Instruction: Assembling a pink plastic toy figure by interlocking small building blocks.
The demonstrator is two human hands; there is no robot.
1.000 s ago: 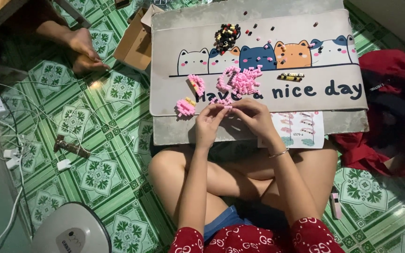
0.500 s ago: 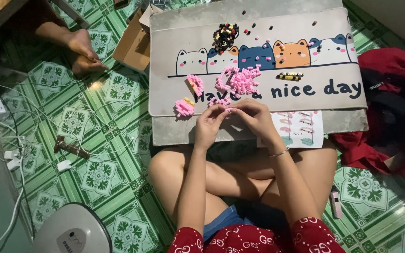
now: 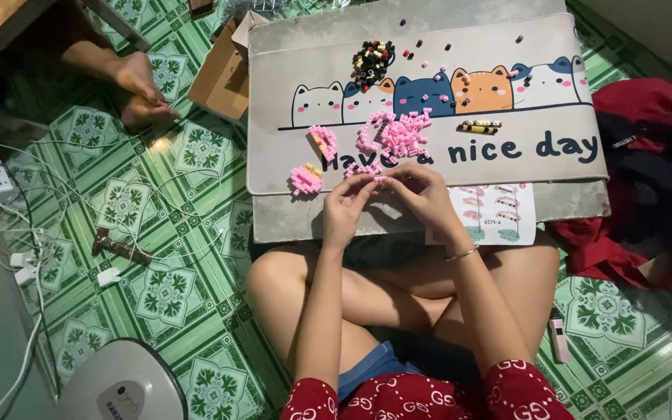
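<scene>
While the person sits cross-legged on the green tiled floor (image 3: 157, 295), both hands work at the near edge of the grey cat-print mat (image 3: 429, 148). The left hand (image 3: 345, 206) and the right hand (image 3: 423, 193) meet fingertip to fingertip, each pinching a small pink brick piece (image 3: 375, 180) held between them just above the mat; the exact grip on it is too small to resolve.

Progress, judged from the layout: two small pink sub-assemblies (image 3: 306, 179) lie finished or part-built on the mat to the left of the hands. A loose pile of pink bricks (image 3: 398, 134) remains just beyond the hands, and a heap of dark bricks (image 3: 372, 64) sits untouched farther back, so most of the build appears outstanding. The instruction sheet (image 3: 499, 214) lies beside the right hand, partly under the mat's edge. A yellow-and-black strip (image 3: 480, 126) rests near the pink pile.
</scene>
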